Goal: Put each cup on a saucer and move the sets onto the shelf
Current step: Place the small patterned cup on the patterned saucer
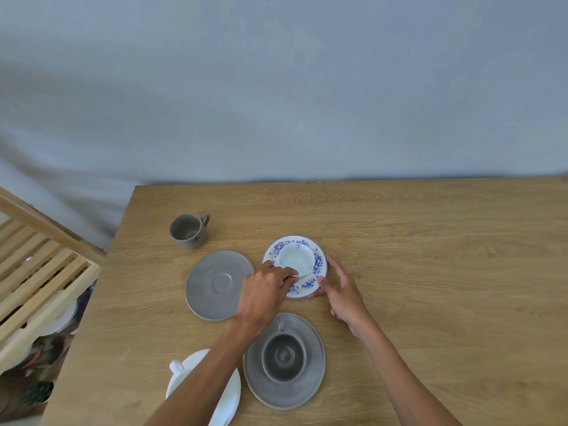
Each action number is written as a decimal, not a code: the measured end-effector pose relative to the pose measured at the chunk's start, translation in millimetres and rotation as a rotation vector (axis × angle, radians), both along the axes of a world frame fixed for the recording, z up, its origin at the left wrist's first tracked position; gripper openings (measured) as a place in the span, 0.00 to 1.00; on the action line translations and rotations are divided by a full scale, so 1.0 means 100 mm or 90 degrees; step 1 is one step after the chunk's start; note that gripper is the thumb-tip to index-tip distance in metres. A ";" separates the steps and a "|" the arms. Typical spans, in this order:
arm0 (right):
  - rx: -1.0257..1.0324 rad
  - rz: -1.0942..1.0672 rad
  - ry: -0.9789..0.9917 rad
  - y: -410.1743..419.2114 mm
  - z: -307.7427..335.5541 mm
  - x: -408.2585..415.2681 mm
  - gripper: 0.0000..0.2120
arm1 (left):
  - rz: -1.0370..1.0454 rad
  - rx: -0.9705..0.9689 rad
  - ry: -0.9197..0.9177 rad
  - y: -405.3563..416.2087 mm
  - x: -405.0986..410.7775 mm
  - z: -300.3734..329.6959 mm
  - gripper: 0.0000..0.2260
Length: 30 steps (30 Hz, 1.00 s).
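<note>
Left hand (264,295) pinches rim of small glossy white cup (295,260) sitting on round blue-floral saucer (310,285); right hand (341,295) grips saucer edge. Wood-grain table (430,241).

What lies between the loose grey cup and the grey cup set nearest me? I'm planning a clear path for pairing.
In the head view, the empty grey saucer lies between the loose grey cup and the grey cup set; the left hand overlaps the saucer's right edge.
</note>
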State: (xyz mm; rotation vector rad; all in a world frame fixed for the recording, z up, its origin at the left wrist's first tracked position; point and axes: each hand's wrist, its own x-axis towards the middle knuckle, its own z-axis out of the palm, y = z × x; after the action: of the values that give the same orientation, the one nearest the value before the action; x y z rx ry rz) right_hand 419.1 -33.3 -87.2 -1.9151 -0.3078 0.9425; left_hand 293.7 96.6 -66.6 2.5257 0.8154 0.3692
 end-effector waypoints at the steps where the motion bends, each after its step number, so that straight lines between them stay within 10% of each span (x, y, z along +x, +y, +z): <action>1: -0.001 0.000 0.000 0.00 0.00 0.00 0.26 | 0.001 -0.004 0.005 0.00 0.01 -0.01 0.07; 20: 0.008 0.019 -0.029 -0.03 0.00 -0.02 0.25 | 0.009 -0.026 0.053 -0.07 0.03 -0.03 0.12; 30: 0.116 -0.025 -0.150 -0.24 0.33 -0.20 0.09 | 0.127 -0.056 -0.035 0.04 -0.32 0.31 0.15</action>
State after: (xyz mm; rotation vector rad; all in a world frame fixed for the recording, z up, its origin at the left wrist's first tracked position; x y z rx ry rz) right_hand 399.6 -57.7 -54.4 -1.8567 -0.4767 0.6397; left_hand 261.8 101.0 -35.6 2.3499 1.0420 0.4544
